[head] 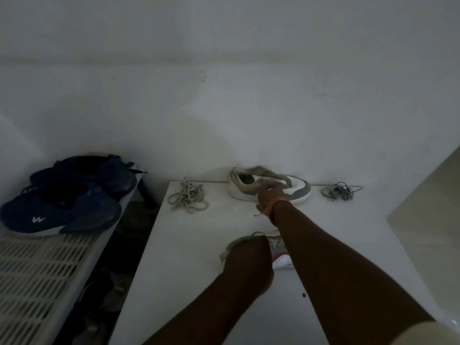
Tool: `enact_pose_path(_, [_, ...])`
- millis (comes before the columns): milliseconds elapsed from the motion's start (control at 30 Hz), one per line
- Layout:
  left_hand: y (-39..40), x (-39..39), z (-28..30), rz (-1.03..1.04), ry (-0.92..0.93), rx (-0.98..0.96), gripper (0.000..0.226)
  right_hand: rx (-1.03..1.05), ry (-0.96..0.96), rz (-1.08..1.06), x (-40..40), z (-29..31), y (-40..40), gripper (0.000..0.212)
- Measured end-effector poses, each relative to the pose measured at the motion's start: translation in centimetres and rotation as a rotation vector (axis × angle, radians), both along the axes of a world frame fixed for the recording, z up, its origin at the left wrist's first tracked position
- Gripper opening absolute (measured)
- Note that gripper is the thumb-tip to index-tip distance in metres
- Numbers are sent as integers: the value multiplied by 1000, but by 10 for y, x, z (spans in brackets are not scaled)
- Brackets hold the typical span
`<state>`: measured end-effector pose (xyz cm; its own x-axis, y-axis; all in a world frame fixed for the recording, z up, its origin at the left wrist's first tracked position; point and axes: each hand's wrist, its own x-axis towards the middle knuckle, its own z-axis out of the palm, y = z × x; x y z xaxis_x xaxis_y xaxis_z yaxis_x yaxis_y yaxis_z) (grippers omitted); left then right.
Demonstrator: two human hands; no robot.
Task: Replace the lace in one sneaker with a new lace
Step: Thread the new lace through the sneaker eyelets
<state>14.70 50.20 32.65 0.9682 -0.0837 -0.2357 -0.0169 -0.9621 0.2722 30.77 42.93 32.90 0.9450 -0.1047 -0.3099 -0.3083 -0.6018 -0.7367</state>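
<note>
White table [189, 270] nearest, with left hand [249, 257] bent over near sneaker [280, 252] and hiding most of it. Beige lace end [236, 244] sticks out beside the knuckles. Cannot tell if the fingers pinch it or only lie on it.

Farther on, right hand [270, 195], orange band at the wrist, lies on the side of far sneaker [297, 189], close to the wall. Appears to have no lace in it. Grip or only touch: cannot tell.

Beige lace [188, 198] heaped to its left, grey lace [341, 191] to its right, both apart from it. Blue shoes [62, 212] on a rack [37, 275] at far left.

Possible trouble: in such dim light, easy to miss an eyelet or to take the wrong heap; right forearm passes over near sneaker and could knock it.

No readable words; only a white zigzag mark on one blue shoe.
</note>
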Motion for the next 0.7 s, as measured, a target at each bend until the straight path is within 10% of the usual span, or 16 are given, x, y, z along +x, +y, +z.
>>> enact_pose_path(200, [23,24,18,6,-325,-65,33,67,-64,-51,-49,-4,-54,22])
enact_pose_path(467, [17,-11,3,61,-96,-178,26,78,55,124,-165,-2,-58,25])
enact_pose_path(700, [3,-66,-1,298,-60,-387,25,-395,-167,149,-217,-7,-65,25])
